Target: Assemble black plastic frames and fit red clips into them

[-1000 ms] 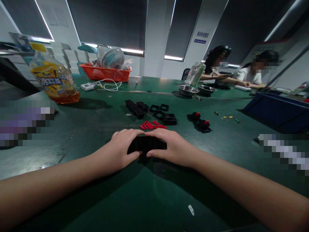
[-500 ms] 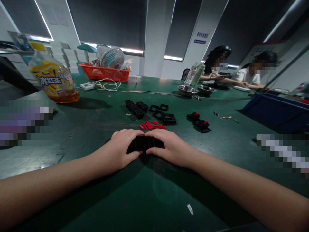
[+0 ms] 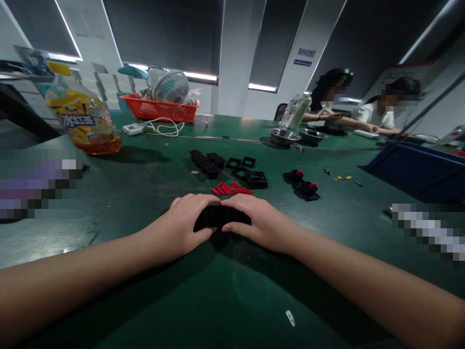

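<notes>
Both my hands close around a dark black plastic part (image 3: 221,216) low over the green table. My left hand (image 3: 186,220) grips its left end, with the thumb on the near side and the fingers over the far side. The right end is held the same way by my right hand (image 3: 262,220), and the fingertips of both hands nearly meet. Details of the part are lost in shadow. Just beyond lie several small red strips (image 3: 230,188). Behind them are black square frames (image 3: 256,179) and a cluster of black cup-like pieces (image 3: 206,163).
To the right sit black pieces with red tips (image 3: 303,184), tiny coloured parts (image 3: 343,178) and a blue bin (image 3: 417,167). A drink bottle (image 3: 83,118) stands left. Farther back are an orange basket (image 3: 160,107) with a fan, metal bowls (image 3: 284,137) and two people (image 3: 334,99).
The whole view has shifted very slightly, with everything a little farther right. Both hands keep the same hold on the black part.
</notes>
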Action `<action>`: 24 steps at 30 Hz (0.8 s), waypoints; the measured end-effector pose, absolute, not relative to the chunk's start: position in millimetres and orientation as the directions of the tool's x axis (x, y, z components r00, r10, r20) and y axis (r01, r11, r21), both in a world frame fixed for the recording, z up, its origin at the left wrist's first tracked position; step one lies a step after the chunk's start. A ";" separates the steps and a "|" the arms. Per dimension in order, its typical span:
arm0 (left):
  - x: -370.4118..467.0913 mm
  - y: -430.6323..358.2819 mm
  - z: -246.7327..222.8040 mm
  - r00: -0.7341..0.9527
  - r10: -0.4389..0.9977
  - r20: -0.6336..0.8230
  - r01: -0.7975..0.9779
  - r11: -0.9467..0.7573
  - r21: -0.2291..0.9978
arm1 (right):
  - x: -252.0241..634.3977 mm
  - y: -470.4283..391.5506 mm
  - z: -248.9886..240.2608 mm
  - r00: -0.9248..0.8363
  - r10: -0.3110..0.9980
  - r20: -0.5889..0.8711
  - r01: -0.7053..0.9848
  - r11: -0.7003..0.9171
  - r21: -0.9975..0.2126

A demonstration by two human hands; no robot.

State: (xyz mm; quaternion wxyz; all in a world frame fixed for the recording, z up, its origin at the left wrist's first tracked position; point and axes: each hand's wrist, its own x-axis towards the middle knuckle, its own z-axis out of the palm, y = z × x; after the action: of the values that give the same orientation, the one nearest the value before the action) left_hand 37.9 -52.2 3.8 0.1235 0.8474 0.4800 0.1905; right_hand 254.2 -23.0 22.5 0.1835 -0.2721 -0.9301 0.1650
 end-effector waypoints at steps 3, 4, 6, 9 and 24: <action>37.6 -51.9 3.3 0.468 0.858 0.213 0.763 -0.513 0.392 | 254.4 -22.4 22.2 -0.784 0.567 0.252 0.444 0.797 -0.410; 37.5 -51.9 3.4 0.469 0.857 0.213 0.762 -0.515 0.392 | 254.5 -22.2 22.1 -0.783 0.569 0.251 0.446 0.795 -0.411; 37.5 -51.9 3.7 0.472 0.856 0.211 0.761 -0.516 0.392 | 254.6 -22.0 21.7 -0.780 0.574 0.249 0.449 0.791 -0.415; 37.7 -51.6 3.7 0.473 0.856 0.210 0.762 -0.517 0.390 | 254.6 -21.9 21.3 -0.776 0.579 0.252 0.452 0.787 -0.420; 38.1 -56.1 8.8 0.454 0.868 0.200 0.740 -0.493 0.459 | 255.0 -22.7 19.0 -0.752 0.612 0.244 0.467 0.757 -0.457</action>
State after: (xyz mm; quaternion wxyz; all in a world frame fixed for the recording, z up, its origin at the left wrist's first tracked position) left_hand 38.1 -56.1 8.8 0.1547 0.8386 0.4793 0.2077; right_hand 255.0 -22.7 19.0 0.1934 -0.2942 -0.9170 0.1873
